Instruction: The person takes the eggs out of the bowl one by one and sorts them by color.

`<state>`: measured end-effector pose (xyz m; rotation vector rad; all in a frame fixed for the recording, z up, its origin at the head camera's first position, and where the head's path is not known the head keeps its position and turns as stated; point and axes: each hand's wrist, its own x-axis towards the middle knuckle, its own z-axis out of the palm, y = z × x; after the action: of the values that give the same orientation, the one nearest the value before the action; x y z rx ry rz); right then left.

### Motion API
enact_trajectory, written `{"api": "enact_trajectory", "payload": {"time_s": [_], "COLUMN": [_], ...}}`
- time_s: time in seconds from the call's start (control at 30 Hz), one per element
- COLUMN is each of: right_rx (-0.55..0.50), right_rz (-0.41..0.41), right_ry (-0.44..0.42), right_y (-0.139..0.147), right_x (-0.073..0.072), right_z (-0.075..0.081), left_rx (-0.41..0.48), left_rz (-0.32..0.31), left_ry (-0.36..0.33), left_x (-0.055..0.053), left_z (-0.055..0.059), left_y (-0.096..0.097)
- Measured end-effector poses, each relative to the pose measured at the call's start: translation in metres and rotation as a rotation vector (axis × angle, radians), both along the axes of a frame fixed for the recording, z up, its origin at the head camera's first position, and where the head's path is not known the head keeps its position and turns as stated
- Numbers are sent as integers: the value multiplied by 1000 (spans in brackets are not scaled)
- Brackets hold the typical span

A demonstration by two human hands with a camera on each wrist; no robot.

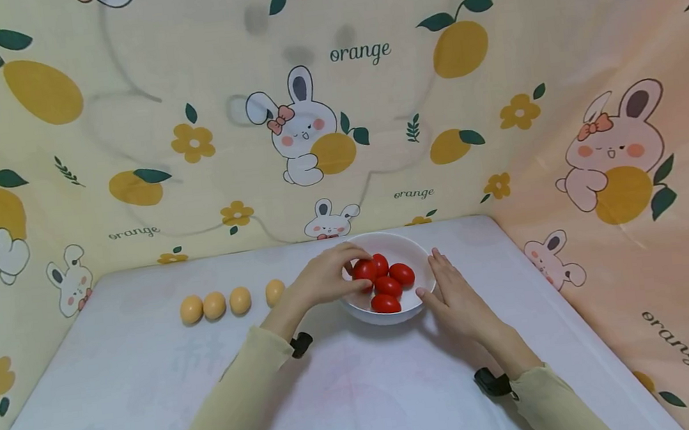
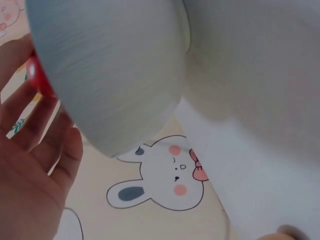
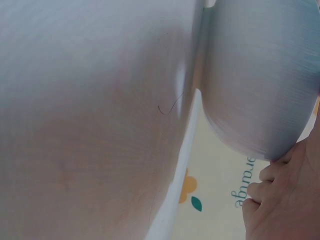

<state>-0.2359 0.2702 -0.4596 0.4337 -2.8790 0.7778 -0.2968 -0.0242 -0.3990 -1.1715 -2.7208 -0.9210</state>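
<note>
A white bowl stands toward the back of the table, holding several small red tomatoes. My left hand reaches over the bowl's left rim and pinches one tomato between thumb and fingers. That tomato sits at the left of the group, partly covered by the fingers. On the bowl's other side, my right hand rests against the outer wall with its fingers straight and its thumb at the rim. From the right wrist, the fingers show beside the bowl's wall.
Several light brown eggs lie in a row left of the bowl, one close to the left forearm. A white cloth covers the table. A printed curtain hangs behind and along the sides.
</note>
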Motion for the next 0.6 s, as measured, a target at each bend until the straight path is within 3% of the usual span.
{"api": "enact_trajectory", "payload": {"time_s": [0.4,0.6], "right_rx": [-2,4], "right_rz": [4,0], "right_ry": [0,-11], "right_y": [0,1], "right_x": [0,1], "right_z": [2,1], "left_rx": [159,163], "left_rz": [77,118], "left_ry": [41,33], "left_x": [17,24], "left_z": [-1,-4], "left_y": [-31,-46]}}
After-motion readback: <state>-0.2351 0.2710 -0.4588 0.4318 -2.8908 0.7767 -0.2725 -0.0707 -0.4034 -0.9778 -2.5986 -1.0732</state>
